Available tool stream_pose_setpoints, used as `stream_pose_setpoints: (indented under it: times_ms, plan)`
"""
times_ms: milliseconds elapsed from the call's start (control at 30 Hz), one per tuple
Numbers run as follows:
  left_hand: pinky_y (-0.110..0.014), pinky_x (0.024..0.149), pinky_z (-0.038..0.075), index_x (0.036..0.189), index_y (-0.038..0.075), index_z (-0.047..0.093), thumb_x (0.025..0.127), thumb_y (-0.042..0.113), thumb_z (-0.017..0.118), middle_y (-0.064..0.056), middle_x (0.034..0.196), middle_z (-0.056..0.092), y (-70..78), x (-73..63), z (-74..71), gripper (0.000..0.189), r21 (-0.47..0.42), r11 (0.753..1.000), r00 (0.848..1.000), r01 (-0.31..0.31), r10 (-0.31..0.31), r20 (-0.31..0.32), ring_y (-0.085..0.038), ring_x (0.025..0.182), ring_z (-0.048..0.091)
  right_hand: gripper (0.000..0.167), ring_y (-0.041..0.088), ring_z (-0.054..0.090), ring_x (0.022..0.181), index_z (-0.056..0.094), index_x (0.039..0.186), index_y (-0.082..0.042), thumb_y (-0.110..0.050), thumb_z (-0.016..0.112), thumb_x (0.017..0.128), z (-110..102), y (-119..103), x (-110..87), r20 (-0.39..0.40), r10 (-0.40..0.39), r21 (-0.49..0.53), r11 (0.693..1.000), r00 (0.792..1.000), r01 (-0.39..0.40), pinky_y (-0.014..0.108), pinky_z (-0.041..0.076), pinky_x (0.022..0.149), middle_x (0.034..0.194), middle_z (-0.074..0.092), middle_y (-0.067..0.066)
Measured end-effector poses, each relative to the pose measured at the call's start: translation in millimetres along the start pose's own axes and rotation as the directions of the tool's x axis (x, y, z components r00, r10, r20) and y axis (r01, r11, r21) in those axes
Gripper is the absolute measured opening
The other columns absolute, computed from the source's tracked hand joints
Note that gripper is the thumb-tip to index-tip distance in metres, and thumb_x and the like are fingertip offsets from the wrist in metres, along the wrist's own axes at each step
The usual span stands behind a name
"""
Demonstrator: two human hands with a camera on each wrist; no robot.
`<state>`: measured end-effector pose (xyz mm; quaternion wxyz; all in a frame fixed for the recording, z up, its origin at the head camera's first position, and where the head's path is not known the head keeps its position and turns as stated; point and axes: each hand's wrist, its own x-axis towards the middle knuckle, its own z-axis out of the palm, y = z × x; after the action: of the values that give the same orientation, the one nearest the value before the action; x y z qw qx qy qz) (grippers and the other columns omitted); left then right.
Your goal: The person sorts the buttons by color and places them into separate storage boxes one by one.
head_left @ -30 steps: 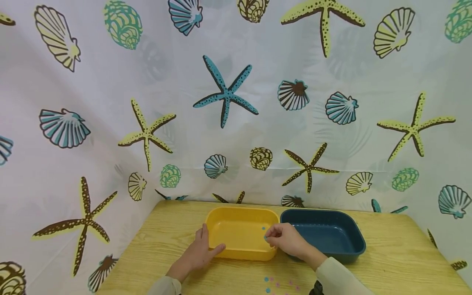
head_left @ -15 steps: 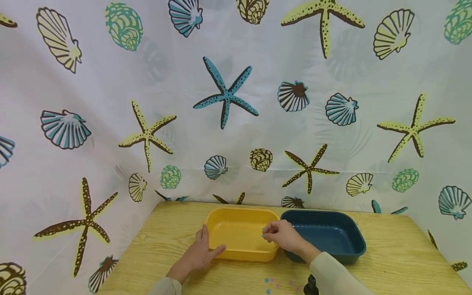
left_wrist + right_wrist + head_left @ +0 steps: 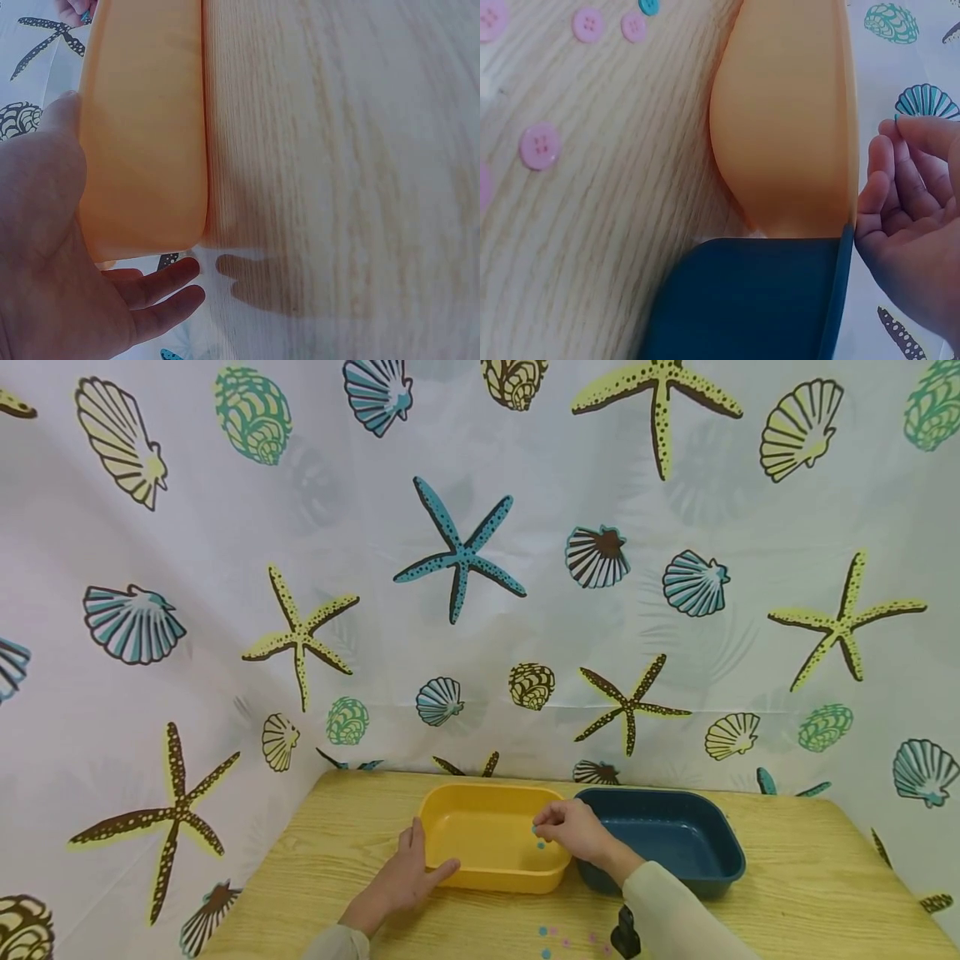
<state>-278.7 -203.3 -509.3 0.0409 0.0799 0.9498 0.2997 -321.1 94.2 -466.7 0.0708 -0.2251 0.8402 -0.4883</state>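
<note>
One yellow tray (image 3: 491, 880) and one dark blue tray (image 3: 667, 850), two in all, on one table (image 3: 333, 827), with one left grip (image 3: 402, 871) and one right grip (image 3: 577, 833). Head view: on the table, four pink buttons (image 3: 566, 942) and two blue buttons (image 3: 543, 931), plus one pinched blue button (image 3: 534, 830) at the right grip and one lower blue button (image 3: 541, 845) just beneath; right wrist view: five pink buttons and one blue button on the table, some cut off. On the printed cloth (image 3: 510, 635) in the head view, one blue starfish (image 3: 461, 554), two brown starfish (image 3: 628, 702) and two yellow starfish (image 3: 299, 633) counted whole.
</note>
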Motion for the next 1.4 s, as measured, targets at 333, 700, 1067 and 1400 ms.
stream_pose_setpoints:
  times_ms: [333, 700, 1067, 1400]
  plan:
    - [-0.051, 0.097, 0.038, 0.146, -0.012, -0.001, 0.090, 0.058, 0.052, -0.034, 0.148, 0.011, -0.8, 1.7, 0.8, 0.104, -0.010, 1.000, 1.000, 0.004, -0.004, -0.002, -0.042, 0.121, 0.044, 0.013, 0.034, 0.060, 0.081, 0.069, 0.097, -0.002, -0.012, 0.065, 0.090, 0.0, 2.9, 8.9, -0.020, 0.024, 0.010, 1.000, 1.000, -0.024, 0.040, 0.051, 0.067, 0.088, 0.066, 0.017]
    - [-0.052, 0.098, 0.037, 0.146, -0.012, 0.000, 0.089, 0.059, 0.052, -0.035, 0.148, 0.011, -1.6, 0.5, 2.8, 0.105, -0.012, 1.000, 1.000, 0.008, -0.007, 0.007, -0.043, 0.121, 0.043, 0.013, 0.036, 0.061, 0.087, 0.069, 0.097, -0.002, -0.011, 0.066, 0.089, 1.0, 1.8, 14.4, -0.040, 0.064, 0.015, 0.998, 0.997, -0.063, 0.048, 0.050, 0.075, 0.082, 0.065, 0.003]
    - [-0.052, 0.097, 0.037, 0.146, -0.013, 0.001, 0.090, 0.059, 0.052, -0.035, 0.147, 0.013, 1.9, -2.4, -1.3, 0.104, -0.008, 1.000, 1.000, 0.006, -0.006, 0.009, -0.043, 0.121, 0.043, 0.012, 0.034, 0.060, 0.092, 0.069, 0.098, -0.005, -0.013, 0.064, 0.091, 2.4, 2.4, 21.6, -0.054, 0.097, -0.025, 0.995, 0.994, -0.098, 0.038, 0.051, 0.074, 0.090, 0.066, 0.011]
    - [-0.052, 0.097, 0.038, 0.145, -0.014, 0.001, 0.090, 0.058, 0.052, -0.036, 0.146, 0.014, 1.8, -2.2, -2.1, 0.104, -0.004, 1.000, 1.000, -0.001, 0.001, 0.000, -0.044, 0.120, 0.044, 0.011, 0.032, 0.061, 0.089, 0.070, 0.097, -0.007, -0.014, 0.064, 0.091, 5.4, 1.5, 24.0, -0.067, 0.096, -0.076, 0.992, 0.993, -0.101, 0.036, 0.050, 0.071, 0.085, 0.064, 0.000]
